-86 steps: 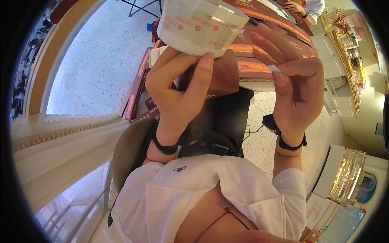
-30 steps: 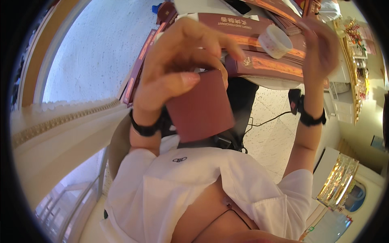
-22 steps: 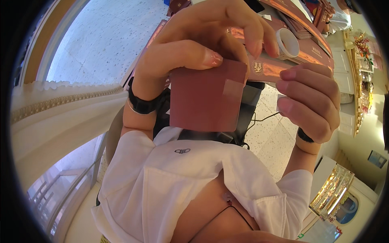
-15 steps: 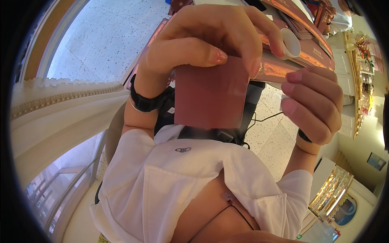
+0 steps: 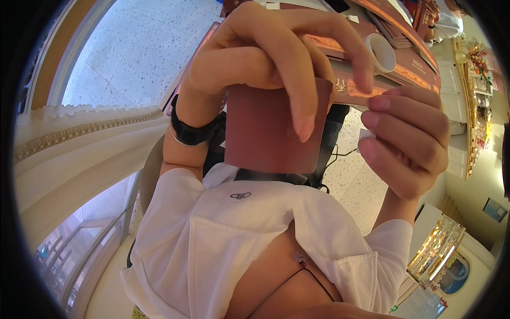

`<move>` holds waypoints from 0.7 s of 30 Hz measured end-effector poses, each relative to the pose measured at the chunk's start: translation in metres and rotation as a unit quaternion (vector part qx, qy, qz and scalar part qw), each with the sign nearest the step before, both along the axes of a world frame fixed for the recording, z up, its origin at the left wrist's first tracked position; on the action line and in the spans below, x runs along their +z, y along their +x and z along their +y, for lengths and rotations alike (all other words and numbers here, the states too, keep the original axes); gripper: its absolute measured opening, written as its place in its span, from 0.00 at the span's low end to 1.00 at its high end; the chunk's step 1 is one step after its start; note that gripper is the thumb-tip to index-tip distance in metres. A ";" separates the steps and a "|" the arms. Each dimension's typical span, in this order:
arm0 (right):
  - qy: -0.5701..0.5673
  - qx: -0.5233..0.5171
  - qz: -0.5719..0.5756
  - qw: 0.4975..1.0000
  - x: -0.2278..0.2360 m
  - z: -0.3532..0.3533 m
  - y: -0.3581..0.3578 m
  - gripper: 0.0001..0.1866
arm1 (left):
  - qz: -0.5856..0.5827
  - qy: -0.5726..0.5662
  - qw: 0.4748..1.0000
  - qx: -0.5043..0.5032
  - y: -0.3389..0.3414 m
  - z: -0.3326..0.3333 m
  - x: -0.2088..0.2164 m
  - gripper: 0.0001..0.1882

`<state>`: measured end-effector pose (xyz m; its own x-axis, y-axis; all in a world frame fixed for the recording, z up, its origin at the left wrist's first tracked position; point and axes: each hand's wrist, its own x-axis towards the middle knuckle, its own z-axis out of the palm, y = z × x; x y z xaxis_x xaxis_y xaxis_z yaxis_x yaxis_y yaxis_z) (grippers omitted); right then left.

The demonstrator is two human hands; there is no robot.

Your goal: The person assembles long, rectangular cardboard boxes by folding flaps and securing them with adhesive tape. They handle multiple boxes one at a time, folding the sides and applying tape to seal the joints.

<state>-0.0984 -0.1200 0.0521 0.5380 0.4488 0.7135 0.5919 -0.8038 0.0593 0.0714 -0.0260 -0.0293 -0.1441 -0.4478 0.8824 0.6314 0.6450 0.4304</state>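
In front of my chest, my left hand (image 5: 265, 58) holds a flat, square, dark red piece (image 5: 260, 135) by its upper part; I cannot tell whether it is a card or a thin box. One finger lies across its front face, and the thumb tip is partly hidden at the top edge. To the right, my right hand (image 5: 417, 135) is raised with curled fingers, apart from the red square. At its fingertips a small white piece (image 5: 365, 133) is pinched, perhaps paper.
Beyond my hands, a table bears several dark red flat packages (image 5: 361, 93) with orange bands, a white cup (image 5: 389, 56) and a dark phone (image 5: 337, 5). Another person (image 5: 449, 24) is at the far right. A curtain (image 5: 90, 133) hangs at left; a black cable (image 5: 342, 154) runs below.
A finger of my left hand has come down across the red square's face, and the square has dropped slightly. My right hand has shifted a little, showing more of the white piece.
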 end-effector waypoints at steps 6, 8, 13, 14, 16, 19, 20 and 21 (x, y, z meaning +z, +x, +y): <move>-0.024 -0.019 0.003 1.000 0.001 0.002 -0.002 0.12 | -0.010 -0.011 1.000 0.016 0.001 0.002 0.001 0.11; -0.048 -0.065 0.008 0.997 0.002 0.008 -0.009 0.10 | -0.010 -0.016 1.000 0.018 0.000 0.002 0.001 0.11; -0.121 -0.114 -0.068 0.984 -0.008 0.012 -0.016 0.06 | -0.024 -0.017 0.999 0.028 0.002 0.005 0.005 0.12; -0.140 -0.107 -0.093 0.980 -0.010 0.009 -0.015 0.06 | -0.028 -0.017 0.999 0.030 0.003 0.008 0.007 0.12; -0.155 -0.108 -0.123 0.974 -0.016 0.006 -0.014 0.06 | -0.033 -0.016 0.999 0.032 0.004 0.009 0.007 0.12; -0.139 -0.125 -0.085 0.979 -0.013 0.010 -0.014 0.08 | -0.040 -0.017 0.998 0.035 0.006 0.011 0.009 0.13; -0.132 -0.132 -0.072 0.980 -0.012 0.012 -0.014 0.09 | -0.041 -0.016 0.998 0.035 0.006 0.012 0.010 0.13; -0.124 -0.139 -0.062 0.981 -0.011 0.015 -0.014 0.11 | -0.045 -0.015 0.998 0.038 0.008 0.013 0.012 0.13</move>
